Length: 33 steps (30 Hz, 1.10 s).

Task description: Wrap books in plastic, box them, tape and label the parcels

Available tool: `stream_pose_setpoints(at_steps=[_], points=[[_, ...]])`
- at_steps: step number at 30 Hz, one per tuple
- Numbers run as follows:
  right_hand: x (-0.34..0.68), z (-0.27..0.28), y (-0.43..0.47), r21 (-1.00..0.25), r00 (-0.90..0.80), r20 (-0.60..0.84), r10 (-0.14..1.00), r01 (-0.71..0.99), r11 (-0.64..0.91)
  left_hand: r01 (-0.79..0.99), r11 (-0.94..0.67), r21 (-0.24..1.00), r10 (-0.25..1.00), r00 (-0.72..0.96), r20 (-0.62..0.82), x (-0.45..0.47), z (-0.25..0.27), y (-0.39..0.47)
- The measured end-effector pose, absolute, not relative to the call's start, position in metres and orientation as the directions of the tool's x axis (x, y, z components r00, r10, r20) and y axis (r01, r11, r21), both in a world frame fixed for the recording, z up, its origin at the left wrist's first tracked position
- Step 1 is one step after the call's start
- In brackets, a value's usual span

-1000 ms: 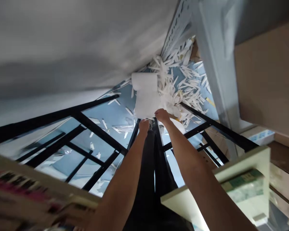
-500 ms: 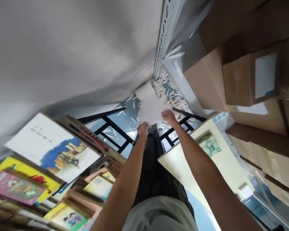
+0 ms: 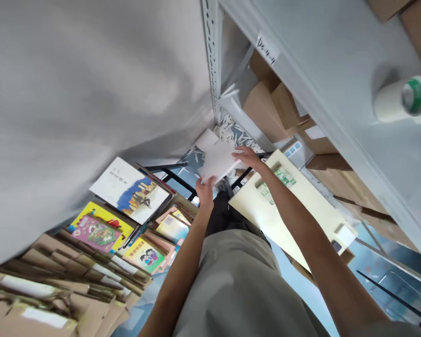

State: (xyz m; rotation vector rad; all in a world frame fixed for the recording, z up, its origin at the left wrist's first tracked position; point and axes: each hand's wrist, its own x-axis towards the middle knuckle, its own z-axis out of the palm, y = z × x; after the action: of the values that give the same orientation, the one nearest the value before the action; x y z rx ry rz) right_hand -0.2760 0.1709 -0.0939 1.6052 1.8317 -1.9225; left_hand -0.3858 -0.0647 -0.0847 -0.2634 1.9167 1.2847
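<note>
My left hand grips the near left corner of a white stack of paper. On the right edge of that stack, the fingers of my right hand are closed. The stack lies tilted between both hands, with a pale edge that shows some thickness. Just beyond it is another white sheet, partly covered by the stack. Shredded paper strips lie on the floor behind. Whether the stack is bound cannot be made out.
Books are piled at the left, beside flattened cardboard. To the right stands a cream-coloured board. Grey metal shelving with a tape roll juts in at upper right; cardboard boxes sit below. A grey wall rises at left.
The view has drawn back, bringing the shelf and tape roll into sight. Both hands still hold the paper stack, now raised and tilted so its near edge shows.
</note>
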Motion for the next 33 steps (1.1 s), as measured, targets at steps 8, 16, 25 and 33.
stream_pose_setpoints(at_steps=[8,16,25,33], points=[[-0.233,0.038,0.150,-0.743,-0.586,-0.668,0.459,0.483,-0.463,-0.718,0.207,0.665,0.467,-0.524,-0.712,-0.377,0.012,-0.074],[-0.167,0.116,0.142,-0.714,-0.501,-0.693,0.518,0.572,-0.403,-0.785,0.242,0.570,0.551,-0.372,-0.747,-0.347,0.046,-0.073],[-0.085,0.127,0.113,-0.803,-0.596,-0.596,0.538,0.452,-0.388,-0.813,0.278,0.512,0.601,-0.269,-0.753,-0.302,0.063,-0.065],[0.026,0.124,0.110,-0.820,-0.598,-0.572,0.562,0.398,-0.411,-0.781,0.285,0.556,0.583,-0.319,-0.747,-0.213,0.059,-0.061]])
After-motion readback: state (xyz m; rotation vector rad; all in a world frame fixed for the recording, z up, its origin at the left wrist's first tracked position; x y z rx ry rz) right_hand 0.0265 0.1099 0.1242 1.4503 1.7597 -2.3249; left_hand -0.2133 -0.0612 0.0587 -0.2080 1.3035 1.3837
